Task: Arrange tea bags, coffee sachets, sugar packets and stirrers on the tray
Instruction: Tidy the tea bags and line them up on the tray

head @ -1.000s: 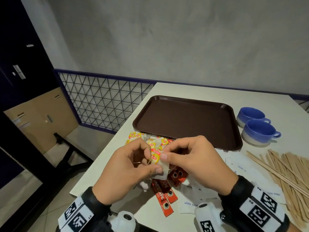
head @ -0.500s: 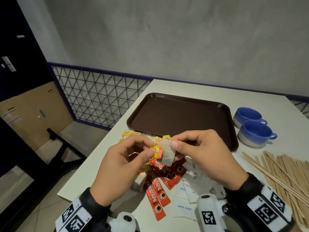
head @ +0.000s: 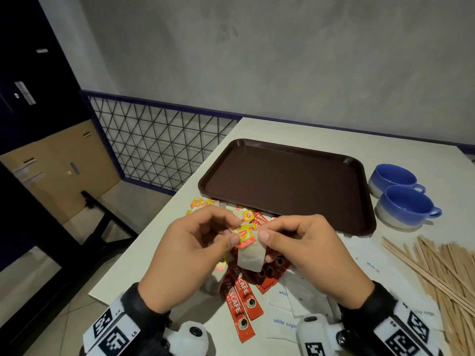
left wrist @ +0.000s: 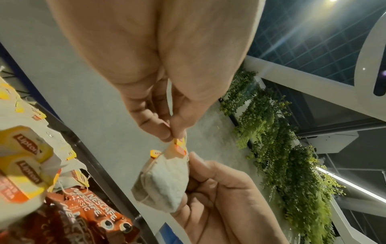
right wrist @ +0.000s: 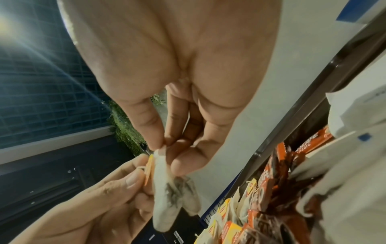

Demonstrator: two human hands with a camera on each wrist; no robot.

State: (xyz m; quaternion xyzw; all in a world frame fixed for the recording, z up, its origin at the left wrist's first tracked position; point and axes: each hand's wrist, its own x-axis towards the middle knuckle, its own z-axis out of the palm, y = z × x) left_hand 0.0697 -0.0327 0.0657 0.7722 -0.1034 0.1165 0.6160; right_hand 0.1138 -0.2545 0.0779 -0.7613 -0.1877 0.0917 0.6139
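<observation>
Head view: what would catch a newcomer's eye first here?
Two hands meet in the middle: the left hand pinches a yellow tag while the right hand pinches the tea bag hanging from it. Below them lies a heap of red coffee sachets, and beyond sits a bare brown tray with two blue cups to its right.

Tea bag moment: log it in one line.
hands: left pinches tag, right pinches tea bag | tray: nothing on it | stage: pre-placement

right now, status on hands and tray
Both hands pinch one tea bag: left hand on its tag, right hand on the bag. Tray bare. Nothing in the way.
</observation>
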